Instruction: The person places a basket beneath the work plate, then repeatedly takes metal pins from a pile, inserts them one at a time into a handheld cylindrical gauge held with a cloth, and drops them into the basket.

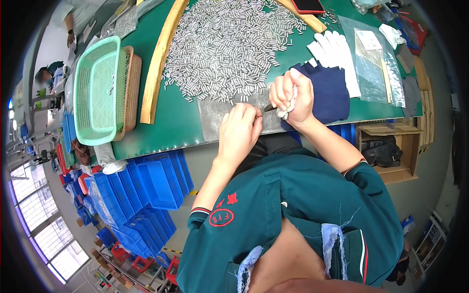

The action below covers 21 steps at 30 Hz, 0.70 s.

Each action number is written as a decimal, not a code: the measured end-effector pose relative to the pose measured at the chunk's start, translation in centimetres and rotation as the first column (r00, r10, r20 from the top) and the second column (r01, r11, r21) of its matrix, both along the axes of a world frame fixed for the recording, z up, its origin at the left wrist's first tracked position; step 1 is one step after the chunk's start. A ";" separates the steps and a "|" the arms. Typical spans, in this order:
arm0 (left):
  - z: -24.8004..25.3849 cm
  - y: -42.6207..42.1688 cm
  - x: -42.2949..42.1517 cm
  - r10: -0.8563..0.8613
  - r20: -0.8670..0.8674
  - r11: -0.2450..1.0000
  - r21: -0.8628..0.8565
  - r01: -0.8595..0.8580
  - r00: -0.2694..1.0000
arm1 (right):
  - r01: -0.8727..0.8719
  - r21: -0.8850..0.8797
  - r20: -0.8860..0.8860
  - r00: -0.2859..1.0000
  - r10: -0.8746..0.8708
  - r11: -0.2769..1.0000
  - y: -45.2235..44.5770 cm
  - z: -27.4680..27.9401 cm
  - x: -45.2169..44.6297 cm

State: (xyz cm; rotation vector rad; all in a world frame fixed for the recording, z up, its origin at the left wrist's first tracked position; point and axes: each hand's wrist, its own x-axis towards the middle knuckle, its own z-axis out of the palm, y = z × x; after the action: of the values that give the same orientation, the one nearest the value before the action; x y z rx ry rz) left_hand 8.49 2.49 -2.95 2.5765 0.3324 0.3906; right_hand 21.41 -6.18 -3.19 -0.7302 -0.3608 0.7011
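My right hand (293,99) is closed in a fist around a dark, narrow-tipped tool (268,107), with white cloth wrapped about its grip. The tool's tip points left toward my left hand (239,126). My left hand's fingers are pinched together over a grey mat (211,119) at the table's near edge; what they hold, if anything, is hidden. Just beyond both hands spreads a big heap of small metal pins (224,46). Beside my right hand lies a folded navy cloth (332,95).
Wooden strips (159,73) border the heap. At left stand a green basket (97,132) and a brown basket (133,97). White gloves (337,53), a plastic bag (364,63) and a phone (309,5) lie at right. Blue bins (159,183) and a cardboard box (398,173) sit below.
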 end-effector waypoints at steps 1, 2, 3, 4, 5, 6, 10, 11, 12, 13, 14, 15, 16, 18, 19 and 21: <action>0.0 0.0 -0.2 0.000 0.000 1.000 0.000 0.000 1.000 | 0.000 0.000 0.000 1.000 0.000 1.000 0.0 0.0 0.0; 0.0 -0.1 -0.4 0.052 -0.011 0.997 -0.062 -0.052 0.999 | -0.008 0.002 0.005 1.000 0.008 1.000 0.0 0.1 0.0; -0.1 -0.1 -0.6 0.103 -0.024 0.987 -0.122 -0.105 0.994 | -0.017 0.005 0.010 1.000 0.017 1.000 0.0 0.1 -0.1; -0.3 0.0 -0.7 0.103 -0.028 0.987 -0.122 -0.106 0.994 | -0.017 0.005 0.007 1.000 0.017 1.000 0.0 0.0 -0.1; -0.6 0.1 -1.0 0.118 -0.040 0.988 -0.099 -0.122 0.992 | -0.026 -0.003 0.019 0.999 0.026 1.000 0.0 0.0 -0.1; -0.8 0.1 -1.1 0.133 -0.051 0.988 -0.075 -0.137 0.990 | -0.035 -0.011 0.033 0.999 0.035 0.999 0.0 0.0 -0.1; -0.4 0.3 -1.0 0.172 -0.058 0.978 -0.111 -0.178 0.983 | -0.034 -0.018 0.023 0.999 0.034 0.999 0.1 0.2 -0.1; -0.3 0.5 -1.0 0.136 -0.040 0.985 -0.105 -0.140 0.990 | -0.032 -0.025 0.019 0.999 0.032 0.999 0.1 0.2 -0.1; -0.2 0.6 -1.1 0.099 -0.024 0.990 -0.099 -0.101 0.995 | -0.030 -0.034 0.013 0.999 0.030 0.999 0.1 0.2 -0.1; -0.1 0.7 -1.2 0.103 -0.025 0.990 -0.097 -0.105 0.994 | -0.033 -0.032 0.013 0.999 0.034 0.999 0.1 0.2 -0.1; 0.0 0.7 -1.3 0.097 -0.021 0.990 -0.103 -0.099 0.995 | -0.034 -0.031 0.020 0.999 0.035 0.999 0.1 0.1 -0.1; 0.1 0.8 -1.4 0.091 -0.017 0.990 -0.110 -0.092 0.996 | -0.034 -0.030 0.028 0.999 0.035 0.999 0.1 0.1 -0.1; 0.1 0.8 -1.5 0.092 -0.018 0.990 -0.110 -0.093 0.996 | -0.035 -0.030 0.028 0.999 0.036 0.999 0.1 0.1 -0.1; 0.0 1.0 -1.6 0.101 -0.034 0.992 -0.076 -0.103 0.994 | -0.032 -0.020 0.038 0.999 0.033 0.999 0.1 0.1 -0.1; -0.1 1.0 -1.6 0.103 -0.032 0.992 -0.076 -0.105 0.994 | -0.034 -0.019 0.039 0.999 0.035 0.999 0.2 0.1 -0.1; -0.4 1.2 -1.5 0.073 -0.016 0.994 -0.083 -0.074 0.997 | -0.022 -0.007 -0.012 1.000 0.022 1.000 0.2 0.0 0.0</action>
State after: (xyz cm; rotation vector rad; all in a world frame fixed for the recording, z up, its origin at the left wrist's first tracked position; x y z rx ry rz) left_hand 6.97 3.74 -3.34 2.4916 0.4398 0.3779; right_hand 21.38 -5.99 -3.16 -0.7292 -0.3557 0.7280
